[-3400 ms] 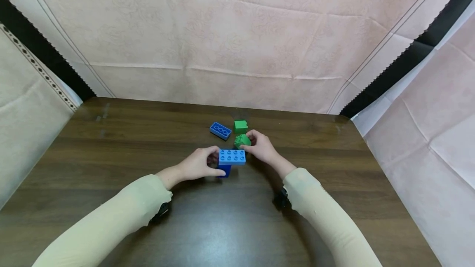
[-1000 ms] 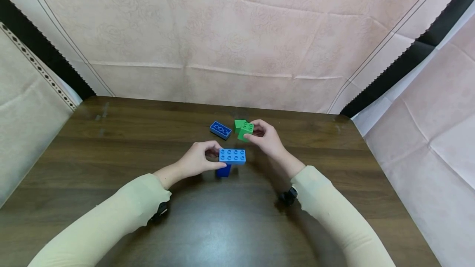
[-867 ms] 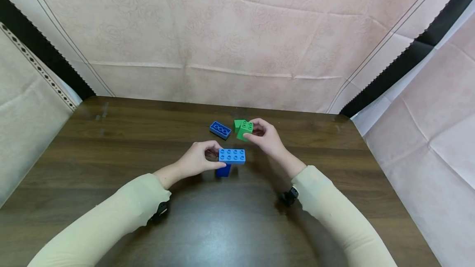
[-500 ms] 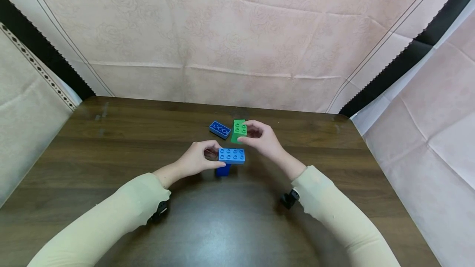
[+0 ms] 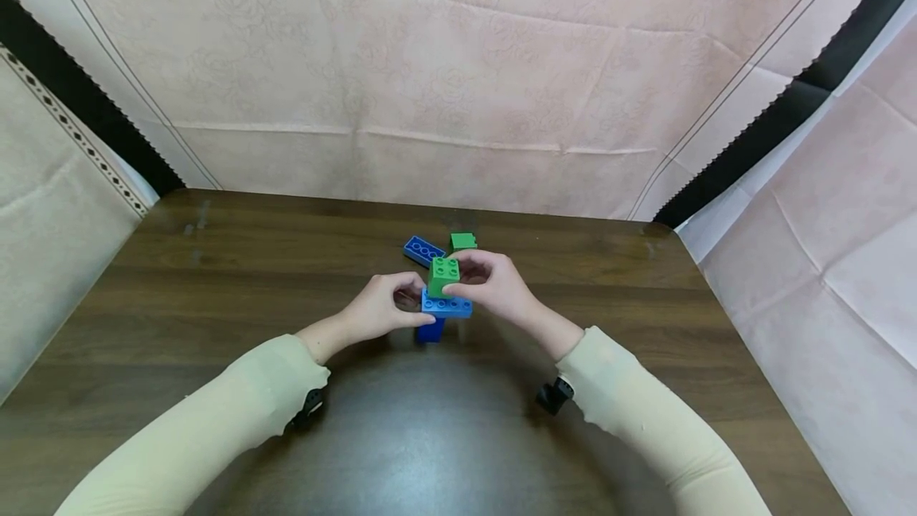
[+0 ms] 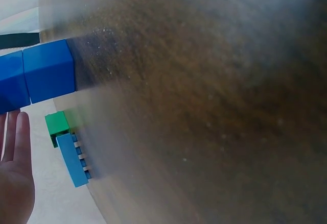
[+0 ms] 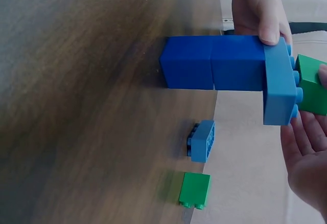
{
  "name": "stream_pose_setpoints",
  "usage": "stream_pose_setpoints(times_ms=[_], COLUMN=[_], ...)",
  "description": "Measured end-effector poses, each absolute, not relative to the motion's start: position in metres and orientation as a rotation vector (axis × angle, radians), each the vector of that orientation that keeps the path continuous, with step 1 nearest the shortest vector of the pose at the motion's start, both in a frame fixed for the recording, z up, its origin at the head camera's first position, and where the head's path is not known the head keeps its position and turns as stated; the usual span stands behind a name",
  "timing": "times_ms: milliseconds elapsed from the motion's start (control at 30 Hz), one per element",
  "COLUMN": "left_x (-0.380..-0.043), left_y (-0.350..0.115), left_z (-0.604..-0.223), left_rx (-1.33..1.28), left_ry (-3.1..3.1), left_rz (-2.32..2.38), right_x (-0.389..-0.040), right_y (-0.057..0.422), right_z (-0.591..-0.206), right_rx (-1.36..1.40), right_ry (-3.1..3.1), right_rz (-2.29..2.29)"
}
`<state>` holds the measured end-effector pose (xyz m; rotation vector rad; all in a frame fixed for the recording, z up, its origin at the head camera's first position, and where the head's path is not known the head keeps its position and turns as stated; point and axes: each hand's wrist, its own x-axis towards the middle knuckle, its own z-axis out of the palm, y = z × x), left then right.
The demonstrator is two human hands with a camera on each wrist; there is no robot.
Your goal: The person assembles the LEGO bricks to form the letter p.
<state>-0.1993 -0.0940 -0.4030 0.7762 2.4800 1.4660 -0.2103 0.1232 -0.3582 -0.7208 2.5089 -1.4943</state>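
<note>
Left grip (image 5: 380, 311) clamped on blue tower (image 7: 238, 63), right grip (image 5: 501, 287) on green brick (image 5: 438, 284), its studs (image 5: 439, 262) head-view only

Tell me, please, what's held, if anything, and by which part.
The right hand pinches a green plastic block by its sides; the left hand holds a blue plastic stack near its top.

Checked head, left wrist and right wrist views: no text, label, brand, number or sign could be read on any surface.
</note>
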Motion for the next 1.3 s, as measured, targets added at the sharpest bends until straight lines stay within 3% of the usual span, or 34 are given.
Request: stream_pose_setpoints(times_ms=[1300], left_x=[-0.202], left_y=[-0.095], left_z=[-0.405], left_rx=[0.801], left_ry=[2.447], left_rz=[1.487], right_x=[-0.197], right_y=[0.121], right_z=[-0.362], right_rx=[-0.996], right_ry=[2.631], right_rz=[-1.327])
